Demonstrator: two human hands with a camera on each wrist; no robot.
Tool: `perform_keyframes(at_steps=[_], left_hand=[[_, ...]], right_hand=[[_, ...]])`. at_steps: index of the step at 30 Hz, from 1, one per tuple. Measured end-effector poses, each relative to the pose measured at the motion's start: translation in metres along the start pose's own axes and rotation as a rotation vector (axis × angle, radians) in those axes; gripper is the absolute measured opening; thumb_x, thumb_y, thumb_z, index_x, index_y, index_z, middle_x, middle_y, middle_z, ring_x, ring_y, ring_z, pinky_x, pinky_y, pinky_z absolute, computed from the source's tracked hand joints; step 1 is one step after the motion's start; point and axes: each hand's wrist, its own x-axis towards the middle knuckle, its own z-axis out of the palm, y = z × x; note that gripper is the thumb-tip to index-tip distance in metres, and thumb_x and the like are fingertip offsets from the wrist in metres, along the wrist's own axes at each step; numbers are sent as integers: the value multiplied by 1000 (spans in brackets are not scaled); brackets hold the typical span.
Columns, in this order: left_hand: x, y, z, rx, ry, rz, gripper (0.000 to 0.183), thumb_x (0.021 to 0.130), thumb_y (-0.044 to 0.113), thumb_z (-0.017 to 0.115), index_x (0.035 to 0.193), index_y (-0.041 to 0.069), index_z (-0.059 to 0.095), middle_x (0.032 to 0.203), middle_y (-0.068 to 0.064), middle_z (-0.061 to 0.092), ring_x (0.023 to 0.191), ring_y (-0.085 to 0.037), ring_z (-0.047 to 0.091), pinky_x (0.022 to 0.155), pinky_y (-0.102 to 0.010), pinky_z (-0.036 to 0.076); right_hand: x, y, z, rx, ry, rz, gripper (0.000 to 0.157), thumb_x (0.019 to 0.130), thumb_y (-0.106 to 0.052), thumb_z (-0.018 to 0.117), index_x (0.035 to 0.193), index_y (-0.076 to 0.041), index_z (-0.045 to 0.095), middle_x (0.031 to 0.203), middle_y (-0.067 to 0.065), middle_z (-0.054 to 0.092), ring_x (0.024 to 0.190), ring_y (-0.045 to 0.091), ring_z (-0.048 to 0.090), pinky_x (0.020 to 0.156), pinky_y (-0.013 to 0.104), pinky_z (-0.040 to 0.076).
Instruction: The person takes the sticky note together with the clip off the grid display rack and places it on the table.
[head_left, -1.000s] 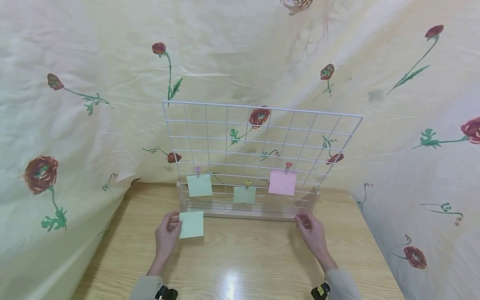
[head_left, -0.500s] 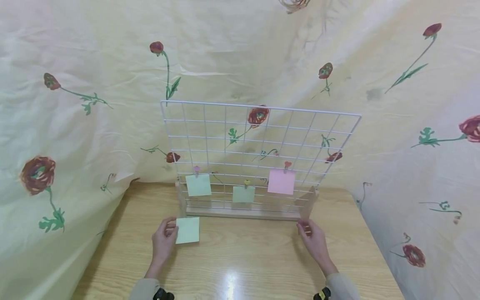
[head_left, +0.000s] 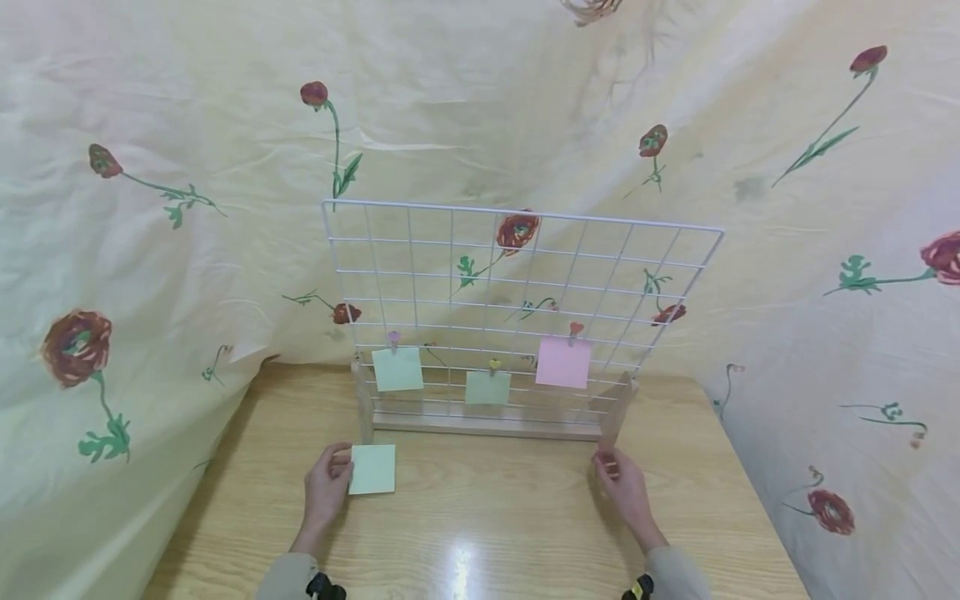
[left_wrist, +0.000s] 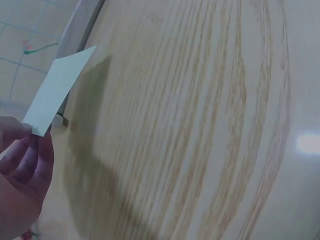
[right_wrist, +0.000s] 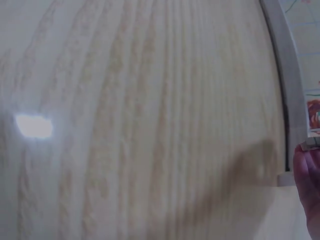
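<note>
My left hand (head_left: 326, 492) pinches a pale green paper note (head_left: 372, 469) by its left edge, thumb on its face; in the left wrist view the note (left_wrist: 60, 90) stands tilted above the table. My right hand (head_left: 624, 492) is near the right foot of the wire grid rack (head_left: 495, 431). Its fingertips pinch a small greyish clip (right_wrist: 311, 143), partly cut off at the frame edge in the right wrist view. On the grid, small clips hold two green notes, left (head_left: 398, 369) and middle (head_left: 488, 388), and a pink note (head_left: 563, 363) at right.
The white wire grid (head_left: 517, 250) leans on a wooden base at the back of the wooden table (head_left: 480, 500). A flower-printed cloth (head_left: 187, 275) hangs behind it and at both sides. Lamp glare lies on the tabletop near the front.
My left hand has drawn the green note down and slightly left, away from the rack. The right hand has moved a little toward me, still pinching.
</note>
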Motion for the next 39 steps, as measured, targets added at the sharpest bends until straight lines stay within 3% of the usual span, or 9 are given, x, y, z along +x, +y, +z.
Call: perform_keyframes(at_steps=[9, 19, 28, 33, 39], left_hand=[[-2, -7, -2, 41, -72, -70, 32, 91, -6, 55, 123, -3, 54, 109, -26, 62, 98, -39, 62, 82, -44, 55], [-2, -11, -7, 57, -123, -65, 32, 93, -1, 56, 124, -7, 55, 119, -29, 58, 106, -41, 60, 88, -42, 53], [-4, -5, -17, 120, -131, -69, 35, 93, 4, 60, 126, -7, 54, 124, -30, 56, 108, -42, 59, 90, -47, 51], [-5, -7, -21, 112, -124, -55, 34, 94, 5, 61, 125, -6, 56, 123, -28, 58, 110, -41, 59, 91, -47, 51], [-5, -9, -24, 89, -146, -79, 33, 95, 8, 60, 125, -5, 56, 120, -27, 60, 110, -40, 59, 90, -44, 52]], right_hand=[[-3, 7, 6, -48, -86, 160, 16, 96, -6, 57, 108, 4, 60, 102, 17, 65, 88, 29, 64, 76, 40, 55], [-5, 7, 8, -46, -98, 172, 16, 95, -4, 59, 106, 6, 61, 100, 19, 66, 91, 33, 63, 77, 43, 55], [-3, 7, 9, -66, -94, 213, 16, 94, -7, 60, 104, 5, 64, 90, 12, 67, 81, 25, 63, 68, 32, 54], [-2, 8, 8, -90, -105, 214, 18, 95, -9, 61, 103, 6, 64, 84, 7, 66, 76, 19, 61, 62, 26, 50], [-1, 9, 8, -77, -103, 212, 19, 95, -7, 60, 105, 8, 63, 88, 11, 67, 78, 22, 63, 61, 24, 50]])
